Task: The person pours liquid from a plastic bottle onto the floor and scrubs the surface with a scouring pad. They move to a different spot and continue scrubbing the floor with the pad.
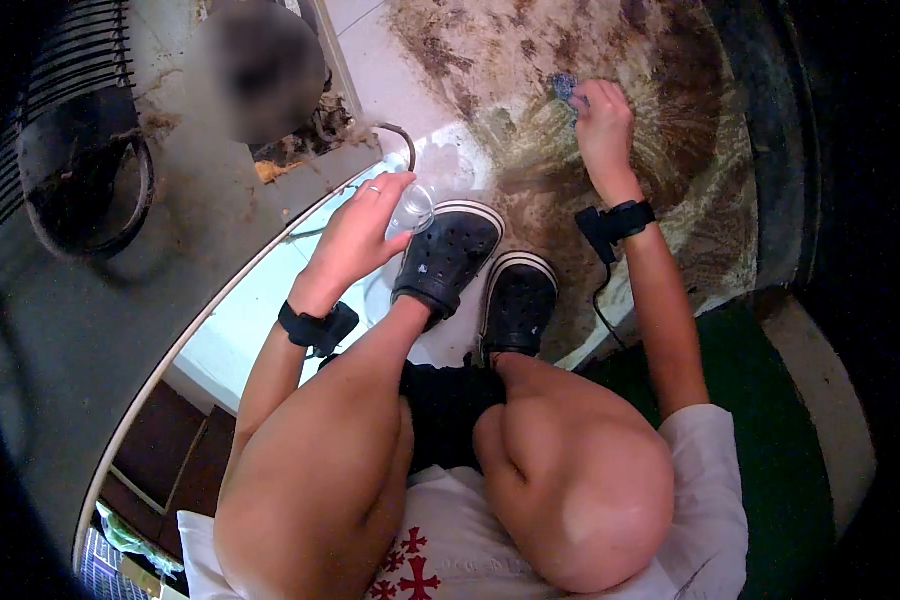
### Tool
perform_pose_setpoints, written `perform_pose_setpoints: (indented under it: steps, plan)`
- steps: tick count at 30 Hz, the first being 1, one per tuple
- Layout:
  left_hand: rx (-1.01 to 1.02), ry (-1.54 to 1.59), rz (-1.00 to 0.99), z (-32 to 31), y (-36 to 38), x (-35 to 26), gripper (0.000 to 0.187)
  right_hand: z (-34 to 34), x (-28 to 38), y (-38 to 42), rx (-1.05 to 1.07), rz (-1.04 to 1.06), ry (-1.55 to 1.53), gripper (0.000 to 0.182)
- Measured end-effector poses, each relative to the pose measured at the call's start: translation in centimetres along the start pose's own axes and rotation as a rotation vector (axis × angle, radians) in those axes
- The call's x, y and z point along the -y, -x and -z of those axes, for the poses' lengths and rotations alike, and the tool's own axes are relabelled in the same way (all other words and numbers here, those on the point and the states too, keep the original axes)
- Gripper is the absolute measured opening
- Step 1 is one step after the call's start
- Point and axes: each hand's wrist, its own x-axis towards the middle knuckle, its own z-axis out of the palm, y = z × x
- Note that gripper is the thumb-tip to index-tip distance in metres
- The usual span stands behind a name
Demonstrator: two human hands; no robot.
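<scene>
My left hand (362, 228) is closed around a clear plastic cup (416, 206), held just above one dark clog (452, 250). My right hand (604, 118) reaches out to the far right with its fingers pinched on a bluish scrubbing pad (563, 86). Most of the pad is hidden under the fingers, so its exact kind is hard to make out. The pad rests against a light panel (670, 40) covered in brown grime. Pale swirl marks and wet-looking streaks surround my right hand on that surface.
A grey metal panel (200, 260) with a dark handle (145, 195) and a wire rack (80, 50) leans at left. Debris (320, 135) lies by its opening. Green matting (740, 400) lies at right. A cable (600, 300) hangs from my right wrist strap (615, 225).
</scene>
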Motion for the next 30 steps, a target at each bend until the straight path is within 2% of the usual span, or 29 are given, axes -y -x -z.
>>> perform_pose_setpoints:
  steps: [11,30]
  plan:
    - [0.007,0.004,0.006,0.08,0.04,0.08,0.064,0.22,0.05,0.04,-0.008,0.022,-0.007,0.020]
    - [0.019,0.008,0.006,0.23,-0.10,-0.10,0.065,0.21,0.85,0.04,-0.013,-0.068,-0.003,0.026]
